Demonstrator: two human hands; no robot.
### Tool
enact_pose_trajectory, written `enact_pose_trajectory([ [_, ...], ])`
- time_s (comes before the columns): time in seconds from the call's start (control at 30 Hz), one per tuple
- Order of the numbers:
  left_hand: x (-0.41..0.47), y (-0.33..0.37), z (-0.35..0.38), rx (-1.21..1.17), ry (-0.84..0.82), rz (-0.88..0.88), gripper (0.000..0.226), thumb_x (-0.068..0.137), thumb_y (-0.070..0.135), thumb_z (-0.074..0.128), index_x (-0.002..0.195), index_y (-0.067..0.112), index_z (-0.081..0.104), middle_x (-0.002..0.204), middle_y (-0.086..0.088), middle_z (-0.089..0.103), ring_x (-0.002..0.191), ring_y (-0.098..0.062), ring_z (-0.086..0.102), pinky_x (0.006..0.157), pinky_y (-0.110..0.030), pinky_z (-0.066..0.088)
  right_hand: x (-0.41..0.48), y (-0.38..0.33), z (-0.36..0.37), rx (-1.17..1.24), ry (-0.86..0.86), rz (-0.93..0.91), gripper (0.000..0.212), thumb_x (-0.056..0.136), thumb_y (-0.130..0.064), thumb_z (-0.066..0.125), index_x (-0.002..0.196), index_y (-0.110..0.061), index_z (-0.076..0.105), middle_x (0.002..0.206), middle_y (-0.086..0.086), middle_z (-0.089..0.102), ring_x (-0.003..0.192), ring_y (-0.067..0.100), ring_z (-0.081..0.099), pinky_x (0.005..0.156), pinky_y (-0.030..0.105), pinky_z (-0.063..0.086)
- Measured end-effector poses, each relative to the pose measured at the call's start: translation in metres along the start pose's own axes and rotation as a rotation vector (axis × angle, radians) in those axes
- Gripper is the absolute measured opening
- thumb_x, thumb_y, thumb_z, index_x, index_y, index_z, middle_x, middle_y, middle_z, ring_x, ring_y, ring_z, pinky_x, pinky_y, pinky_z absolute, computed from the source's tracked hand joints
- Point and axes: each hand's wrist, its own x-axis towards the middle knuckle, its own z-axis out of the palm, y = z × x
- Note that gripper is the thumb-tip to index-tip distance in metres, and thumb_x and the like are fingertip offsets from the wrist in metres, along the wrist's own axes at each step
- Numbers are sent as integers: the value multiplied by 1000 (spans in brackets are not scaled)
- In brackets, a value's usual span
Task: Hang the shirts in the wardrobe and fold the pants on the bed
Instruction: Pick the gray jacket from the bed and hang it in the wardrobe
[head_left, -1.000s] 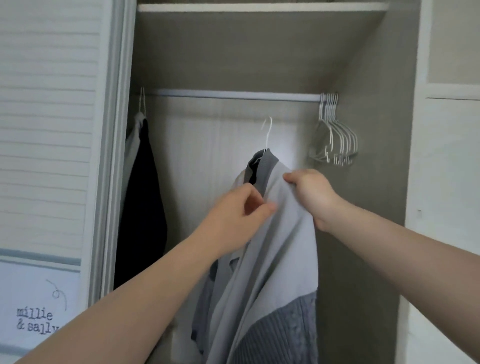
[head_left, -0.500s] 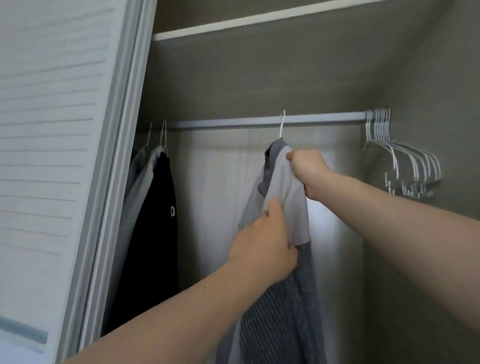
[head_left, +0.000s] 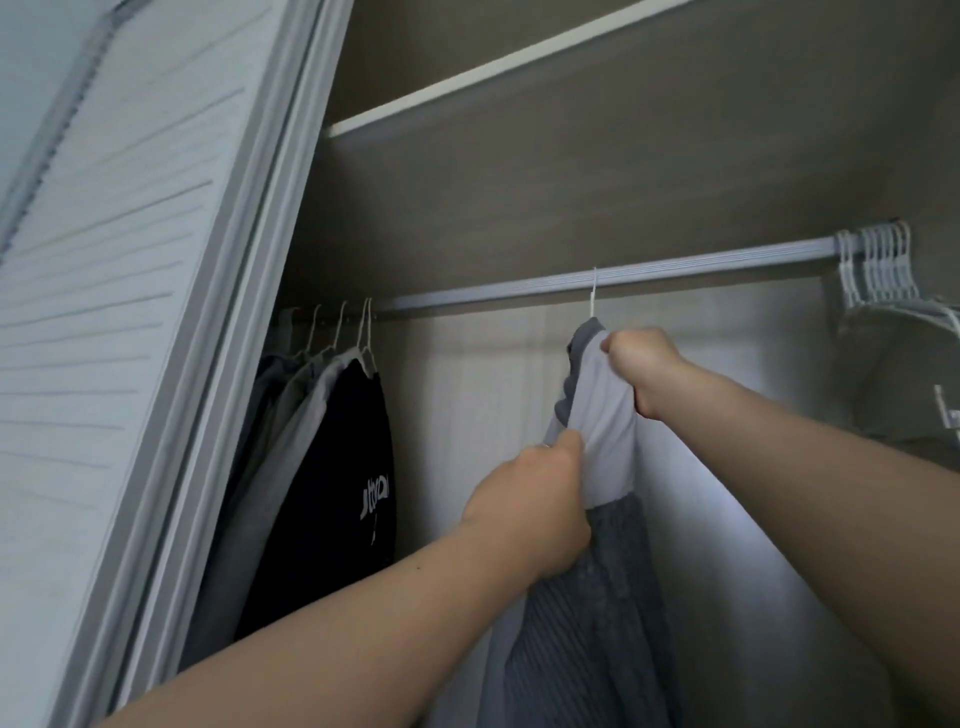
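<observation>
The right hand is closed in a fist round the top shoulder of a grey shirt, just beside its darker collar. Lower and nearer the camera, the left hand pinches the shirt's pale grey upper panel, thumb on the cloth and fingers curled behind it. Below that panel the shirt turns to a darker ribbed knit and hangs down between the two forearms. The shirt sits on a white hanger whose hook is over the wardrobe rod, about midway along it. To the left on the rod hang several garments, the nearest a black shirt with white lettering. A bunch of empty white hangers crowds the rod's right end. A slatted sliding door stands at the left.
</observation>
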Motion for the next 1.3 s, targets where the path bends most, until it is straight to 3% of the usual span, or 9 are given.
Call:
enact_pose_trajectory([
  [0.1, 0, -14, 8, 12, -6, -25, 26, 90, 10, 51, 91, 19, 28, 82, 0, 36, 77, -28, 43, 66, -36, 33, -4, 9, 8, 40, -50, 22, 13, 99, -4, 52, 112, -4, 55, 77, 11, 56, 57, 21, 56, 27, 15, 35],
  [0.23, -4, -30, 13, -75, 103, -143, 25, 85, 6, 48, 94, 19, 29, 92, -1, 37, 90, -36, 52, 73, -38, 34, -11, 15, 13, -56, -152, 2, 16, 94, -10, 60, 109, -5, 58, 86, 15, 64, 65, 25, 61, 55, 25, 50],
  [0.33, -9, -47, 13, -151, 187, -239, 24, 84, 6, 47, 99, 18, 33, 100, -3, 38, 102, -43, 54, 78, -42, 40, -24, 19, 19, -241, -295, -47, 13, 90, -19, 64, 94, -10, 55, 70, 10, 53, 47, 17, 50, 47, 23, 46],
  [0.47, -20, -68, 8, -90, 264, -236, 38, 86, 8, 46, 116, 26, 31, 107, 0, 37, 97, -43, 57, 73, -41, 40, -38, 20, 42, -514, -354, -175, 22, 86, -24, 62, 83, -2, 61, 64, 15, 66, 46, 25, 64, 45, 33, 56],
  [0.6, -36, -83, -1, 19, 369, -191, 27, 99, 43, 42, 121, 34, 28, 123, -3, 51, 91, -42, 62, 67, -42, 42, -38, 19, 69, -561, -296, -282, 32, 85, -26, 56, 71, 2, 63, 49, 18, 65, 42, 31, 66, 44, 39, 59],
  [0.73, -57, -95, -24, 206, 284, -208, 63, 82, 78, 48, 124, 34, 30, 124, 2, 52, 90, -36, 65, 68, -41, 50, -33, 25, 99, -497, -296, -360, 34, 85, -27, 57, 72, 3, 65, 61, 22, 69, 62, 38, 71, 65, 50, 62],
  [0.83, -67, -103, -38, 326, 177, -215, 57, 89, 48, 62, 129, 29, 26, 121, -2, 52, 83, -37, 63, 61, -40, 47, -32, 32, 124, -532, -279, -427, 33, 88, -29, 58, 65, -6, 56, 68, 15, 62, 78, 36, 64, 66, 35, 47],
  [0.93, -73, -111, -46, 326, 111, -276, 41, 91, 17, 53, 123, 24, 29, 102, -3, 53, 68, -30, 56, 49, -37, 38, -32, 40, 147, -515, -306, -438, 40, 91, -26, 56, 56, -11, 46, 56, 7, 49, 65, 31, 54, 52, 30, 27],
  [1.3, -67, -144, -65, 434, -116, -475, 20, 95, 9, 52, 105, 16, 37, 84, -3, 44, 66, -23, 51, 51, -36, 40, -23, 59, 225, -427, -484, -368, 34, 99, -27, 54, 69, -13, 50, 63, 6, 53, 57, 17, 51, 47, 26, 30],
])
